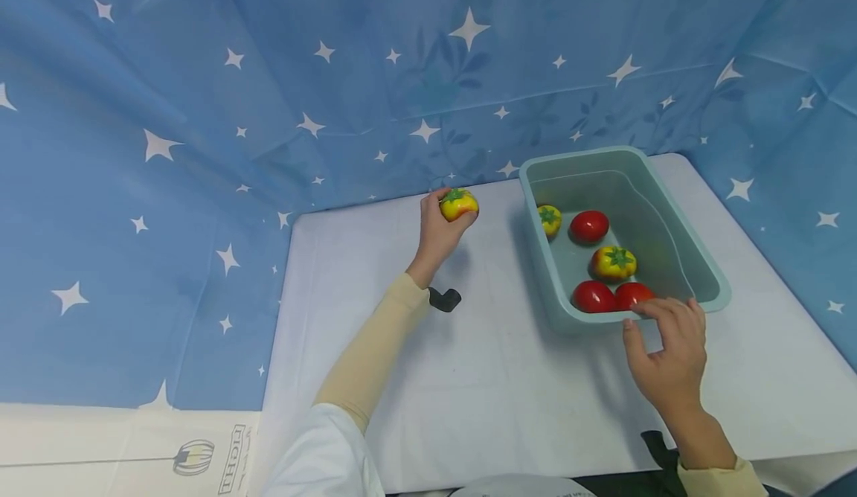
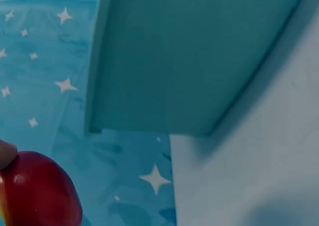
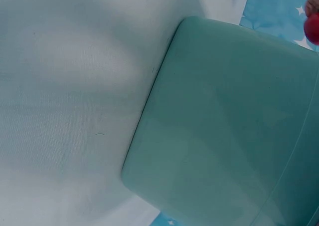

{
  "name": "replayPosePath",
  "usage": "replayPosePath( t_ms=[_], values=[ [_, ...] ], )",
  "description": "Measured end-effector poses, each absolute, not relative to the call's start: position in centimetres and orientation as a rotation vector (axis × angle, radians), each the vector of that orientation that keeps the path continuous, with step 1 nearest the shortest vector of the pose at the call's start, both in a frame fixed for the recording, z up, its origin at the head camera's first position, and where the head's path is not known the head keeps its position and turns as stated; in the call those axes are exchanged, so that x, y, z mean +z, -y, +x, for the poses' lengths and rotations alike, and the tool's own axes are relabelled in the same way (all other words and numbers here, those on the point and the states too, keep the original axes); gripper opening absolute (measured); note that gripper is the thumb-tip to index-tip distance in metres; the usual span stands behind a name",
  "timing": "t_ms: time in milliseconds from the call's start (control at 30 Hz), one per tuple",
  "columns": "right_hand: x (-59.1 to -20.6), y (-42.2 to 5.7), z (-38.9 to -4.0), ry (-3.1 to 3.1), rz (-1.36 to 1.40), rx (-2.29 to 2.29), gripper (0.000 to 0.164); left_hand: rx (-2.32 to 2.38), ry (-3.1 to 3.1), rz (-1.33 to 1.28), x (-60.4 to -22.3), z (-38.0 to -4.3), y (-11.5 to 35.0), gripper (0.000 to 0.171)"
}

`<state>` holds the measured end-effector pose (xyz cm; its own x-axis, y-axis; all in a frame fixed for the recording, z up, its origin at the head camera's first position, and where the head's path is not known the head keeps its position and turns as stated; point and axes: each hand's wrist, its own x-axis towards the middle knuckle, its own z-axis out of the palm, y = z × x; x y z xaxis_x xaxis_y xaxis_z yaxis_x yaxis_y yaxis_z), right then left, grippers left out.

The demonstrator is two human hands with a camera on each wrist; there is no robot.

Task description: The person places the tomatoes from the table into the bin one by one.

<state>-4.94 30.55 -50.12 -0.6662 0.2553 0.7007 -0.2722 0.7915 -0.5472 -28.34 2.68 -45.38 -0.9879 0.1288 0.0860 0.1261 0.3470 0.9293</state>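
Observation:
My left hand (image 1: 438,225) holds a toy tomato (image 1: 459,204) between thumb and fingers, above the back of the table and left of the bin. Its yellow top with green leaves faces up in the head view; its red side (image 2: 40,191) shows in the left wrist view. My right hand (image 1: 672,348) is at the near rim of the blue-green bin (image 1: 545,281), fingers loosely bent over the rim and thumb apart. Inside the bin lie several more toy tomatoes, among them a yellow one (image 1: 614,263) and a red one (image 1: 589,227).
The bin stands on the right of a white-covered table (image 1: 402,408). A blue curtain with white stars (image 1: 375,50) hangs behind and along the sides. Dark straps (image 1: 445,300) show at my wrists.

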Motion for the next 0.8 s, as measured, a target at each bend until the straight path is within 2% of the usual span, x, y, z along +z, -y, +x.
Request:
replayPosePath(
  t_ms=[400,800],
  values=[
    [-50.0,-30.5,-5.1,2.149,0.019,0.819,0.036,1.782,-2.55,0.736,-41.7,-25.8,-6.2,0.063],
    [-50.1,-30.6,-4.9,2.149,0.019,0.813,0.035,1.744,-2.443,0.858,-41.1,-23.9,-9.4,0.065]
  ],
)
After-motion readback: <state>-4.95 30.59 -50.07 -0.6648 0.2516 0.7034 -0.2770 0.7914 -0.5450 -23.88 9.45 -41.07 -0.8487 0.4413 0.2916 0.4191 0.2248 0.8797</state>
